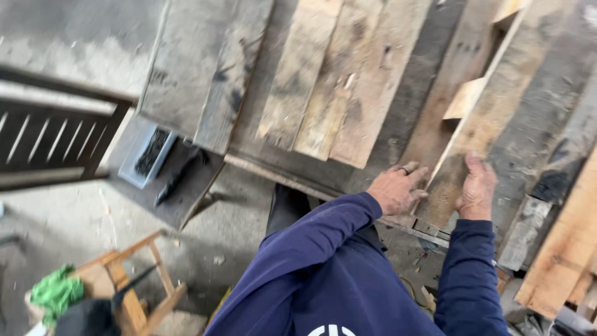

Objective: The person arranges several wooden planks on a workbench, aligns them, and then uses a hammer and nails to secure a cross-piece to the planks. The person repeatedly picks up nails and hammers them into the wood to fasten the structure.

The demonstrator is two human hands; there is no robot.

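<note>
Head view: both hands' fingers lie spread flat, left hand (pixel 397 188) and right hand (pixel 477 188) gripping one plank (pixel 479 134).

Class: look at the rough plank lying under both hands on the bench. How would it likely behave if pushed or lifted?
The plank looks thick and long, so probably stiff and fairly heavy. Its rough, worn face suggests it would drag rather than slide against the neighbouring boards. Lying flat, it seems unlikely to roll; the left hand and right hand rest flat on it.

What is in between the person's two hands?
In the head view, a worn, light brown wooden plank lies between the left hand and the right hand. Both hands press flat on its edges.
</note>
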